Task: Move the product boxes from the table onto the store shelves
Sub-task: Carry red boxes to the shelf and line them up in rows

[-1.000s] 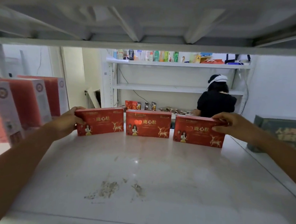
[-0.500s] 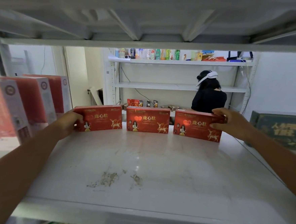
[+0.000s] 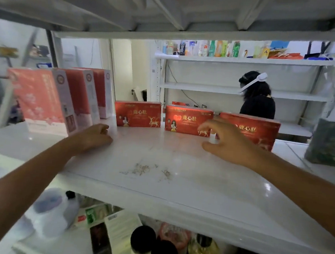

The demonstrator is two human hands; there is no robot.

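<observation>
Three red product boxes stand in a row at the back of the white shelf (image 3: 179,179): a left box (image 3: 137,114), a middle box (image 3: 185,119) and a right box (image 3: 257,131). My left hand (image 3: 94,136) hovers over the shelf in front of the left box, fingers loosely curled, holding nothing. My right hand (image 3: 227,142) is in front of the middle and right boxes, fingers spread and relaxed, off both boxes. It hides part of the right box.
Tall pink-and-white boxes (image 3: 45,100) stand on the shelf's left side. A dark green box (image 3: 330,142) sits at the right. The upper shelf (image 3: 170,14) hangs close overhead. Bottles and packets (image 3: 144,242) fill the shelf below. A person (image 3: 257,99) stands beyond, by other shelving.
Both hands have let go of the outer red boxes and drawn back toward me. The view has pulled back and down, showing the lower shelf.
</observation>
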